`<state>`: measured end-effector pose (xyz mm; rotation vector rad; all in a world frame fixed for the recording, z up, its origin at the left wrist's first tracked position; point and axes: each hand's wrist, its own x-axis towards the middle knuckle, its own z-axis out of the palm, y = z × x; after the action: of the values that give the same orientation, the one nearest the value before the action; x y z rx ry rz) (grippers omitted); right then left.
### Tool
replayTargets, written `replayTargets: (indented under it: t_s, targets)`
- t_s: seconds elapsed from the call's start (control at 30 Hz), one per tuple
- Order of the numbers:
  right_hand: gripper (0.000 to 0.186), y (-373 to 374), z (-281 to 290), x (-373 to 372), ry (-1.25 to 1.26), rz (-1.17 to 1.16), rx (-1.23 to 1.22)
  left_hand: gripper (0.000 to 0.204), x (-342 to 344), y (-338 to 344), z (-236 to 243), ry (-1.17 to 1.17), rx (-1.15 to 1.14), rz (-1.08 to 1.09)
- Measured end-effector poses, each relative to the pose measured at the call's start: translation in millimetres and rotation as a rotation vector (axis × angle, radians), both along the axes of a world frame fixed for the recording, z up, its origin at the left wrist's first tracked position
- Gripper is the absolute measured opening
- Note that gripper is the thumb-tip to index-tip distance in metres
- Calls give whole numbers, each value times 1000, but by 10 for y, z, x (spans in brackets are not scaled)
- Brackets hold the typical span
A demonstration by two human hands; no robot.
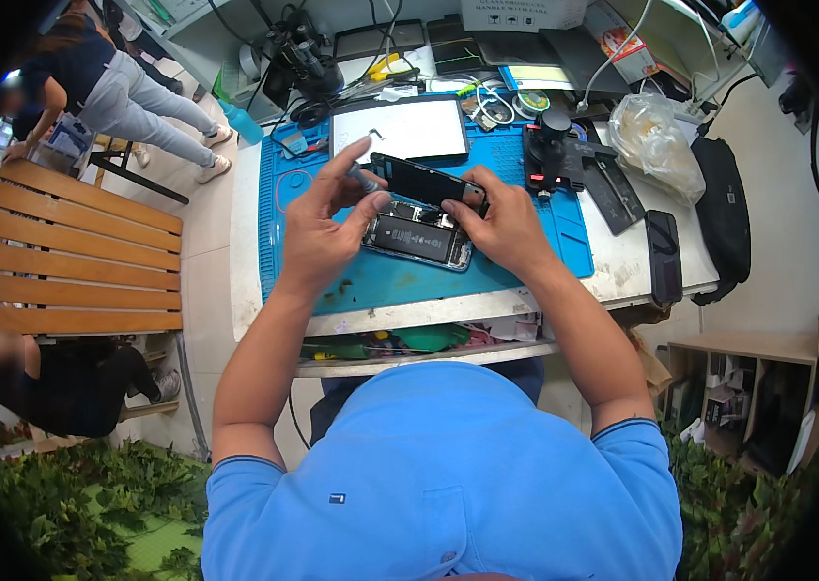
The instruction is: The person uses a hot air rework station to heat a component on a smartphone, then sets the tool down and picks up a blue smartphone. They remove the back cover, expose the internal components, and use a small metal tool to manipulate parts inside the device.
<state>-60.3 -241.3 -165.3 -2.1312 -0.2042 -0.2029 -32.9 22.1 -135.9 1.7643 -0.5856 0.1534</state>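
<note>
An opened smartphone (414, 239) lies on the blue repair mat, its dark battery and inner parts exposed. The black screen panel (426, 181) is tilted up above its far side, and my right hand (508, 221) grips the panel's right end between thumb and fingers. My left hand (317, 230) is at the phone's left end, its thumb close to the frame. A small grey-blue cylindrical tool (364, 178) sits between its curled fingers; its tip is hidden. Beyond the panel stands a white sheet-like board (400, 127) with a few tiny dark parts on it.
The blue mat (332, 290) covers much of the white bench. A black-red clamp fixture (553, 155), another phone (663, 257), a plastic bag (656, 145) and a black case (722, 213) are on the right. A microscope (303, 58) stands back left. Other people are at left.
</note>
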Motion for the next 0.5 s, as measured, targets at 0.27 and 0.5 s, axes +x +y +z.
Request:
replayTargets:
  t_s: [0.27, 0.5]
  targets:
    - [28, -5, -8, 3, -5, 12, 23, 68, 19, -163, -160, -67, 138, -36]
    - [31, -12, -26, 14, -3, 19, 22, 68, 18, -183, -195, -116, 137, -61]
